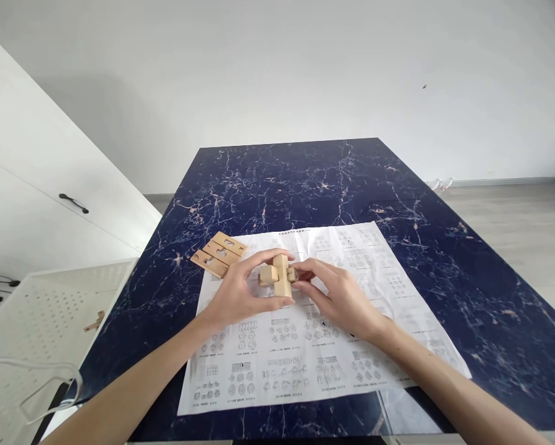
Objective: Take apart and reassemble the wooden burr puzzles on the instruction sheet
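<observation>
A small wooden burr puzzle (282, 276) of interlocking pale blocks is held above the printed sheet. My left hand (245, 288) grips its upright block between thumb below and fingers above. My right hand (330, 288) pinches the block that sticks out on the right side. Beneath both hands lies the white instruction sheet (277, 358), creased and covered with rows of small drawings. Just beyond my left hand, three flat wooden pieces (220, 252) with slots and handwritten numbers lie side by side, partly over the sheet's corner.
The dark blue marble-patterned table (282, 185) stretches away toward a white wall. On the left are a white cabinet with a black handle (73, 203) and a white perforated surface (59, 315) with a small wooden piece (94, 321) and a white cable (31, 361).
</observation>
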`<action>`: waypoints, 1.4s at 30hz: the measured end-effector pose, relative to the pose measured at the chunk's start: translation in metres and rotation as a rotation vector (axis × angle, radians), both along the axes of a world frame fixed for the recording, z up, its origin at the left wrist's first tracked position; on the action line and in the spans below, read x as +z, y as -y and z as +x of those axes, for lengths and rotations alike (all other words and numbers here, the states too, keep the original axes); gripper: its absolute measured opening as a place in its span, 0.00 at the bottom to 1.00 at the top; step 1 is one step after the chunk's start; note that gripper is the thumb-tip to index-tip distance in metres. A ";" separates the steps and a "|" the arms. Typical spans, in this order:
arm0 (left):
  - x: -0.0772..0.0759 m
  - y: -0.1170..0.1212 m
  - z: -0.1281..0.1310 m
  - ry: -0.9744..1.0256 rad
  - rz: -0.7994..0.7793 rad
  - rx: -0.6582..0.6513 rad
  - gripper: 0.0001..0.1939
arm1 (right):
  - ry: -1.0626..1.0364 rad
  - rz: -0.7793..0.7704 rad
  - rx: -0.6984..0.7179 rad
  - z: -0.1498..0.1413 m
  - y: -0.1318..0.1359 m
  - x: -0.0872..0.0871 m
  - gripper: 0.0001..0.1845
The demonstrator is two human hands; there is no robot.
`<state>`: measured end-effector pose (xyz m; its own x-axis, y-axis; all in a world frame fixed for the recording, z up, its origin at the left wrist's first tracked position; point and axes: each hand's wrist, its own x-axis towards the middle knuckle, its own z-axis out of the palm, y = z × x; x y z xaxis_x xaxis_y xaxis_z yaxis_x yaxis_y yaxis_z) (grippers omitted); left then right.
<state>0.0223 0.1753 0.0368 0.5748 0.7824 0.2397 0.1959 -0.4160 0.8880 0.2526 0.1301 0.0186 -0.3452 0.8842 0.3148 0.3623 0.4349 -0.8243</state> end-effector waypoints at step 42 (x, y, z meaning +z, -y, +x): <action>0.005 0.004 0.007 -0.065 0.046 0.193 0.16 | -0.179 -0.284 -0.063 -0.003 -0.001 0.003 0.13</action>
